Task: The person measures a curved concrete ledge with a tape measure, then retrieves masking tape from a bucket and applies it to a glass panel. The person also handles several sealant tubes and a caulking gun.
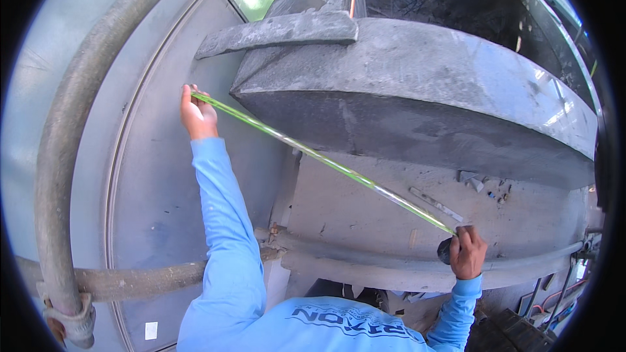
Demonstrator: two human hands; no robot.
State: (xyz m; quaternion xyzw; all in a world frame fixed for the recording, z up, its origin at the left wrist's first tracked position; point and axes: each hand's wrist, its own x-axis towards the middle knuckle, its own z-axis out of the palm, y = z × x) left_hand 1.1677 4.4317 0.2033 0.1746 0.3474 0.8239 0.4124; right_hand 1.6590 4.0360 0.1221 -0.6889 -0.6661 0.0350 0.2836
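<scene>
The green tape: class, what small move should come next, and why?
Perhaps the right hand should shift the dark case toward the curved grey slab, the left hand gripping the other end. The green tape runs at a slant: in this view its left end shows near the slab's corner, the case farther below the slab.

One wide fisheye view, worn on the head, looked down and forward past the wearer's shirt (339, 326), which loomed close at the lower edge, left hand (199, 114) and right hand (468, 252) farther out, grey slab (417, 65) ahead toward the top, pipe (72, 130) curving along the left rim.
</scene>
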